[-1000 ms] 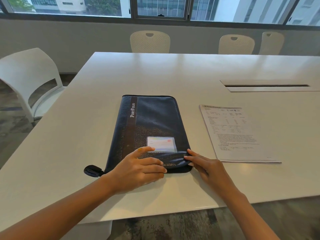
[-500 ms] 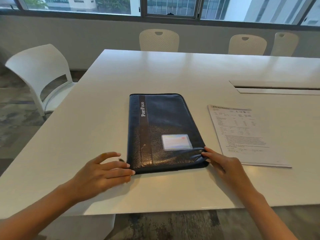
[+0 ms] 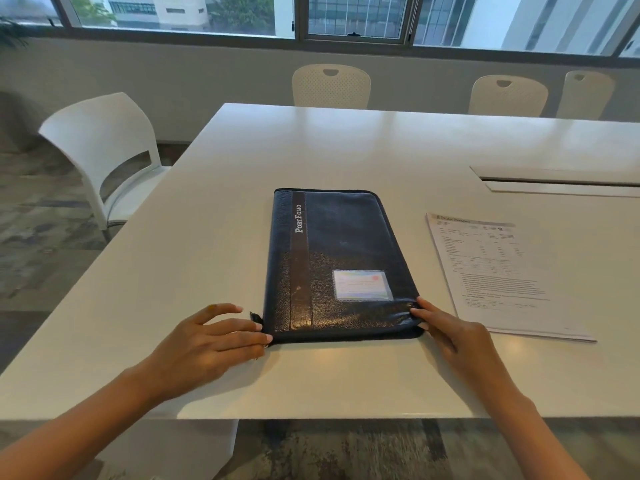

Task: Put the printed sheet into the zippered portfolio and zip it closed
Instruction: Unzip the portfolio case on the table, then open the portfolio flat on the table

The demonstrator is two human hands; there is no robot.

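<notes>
Head view shows the left hand [image 3: 204,341] and right hand [image 3: 457,337], fingers straight, touching the portfolio's [image 3: 339,251] 2 near corners, the sheet [image 3: 495,271] beside it on the surface [image 3: 207,237].

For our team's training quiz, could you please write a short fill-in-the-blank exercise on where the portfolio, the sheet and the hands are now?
1. The printed sheet lies on the table to the ____ of the portfolio.
2. The band on the portfolio reads ____.
3. The left hand touches the portfolio's near ____ corner, beside the zipper pull.
4. The right hand touches its near ____ corner.

Missing words: right; PortFolio; left; right.
</notes>
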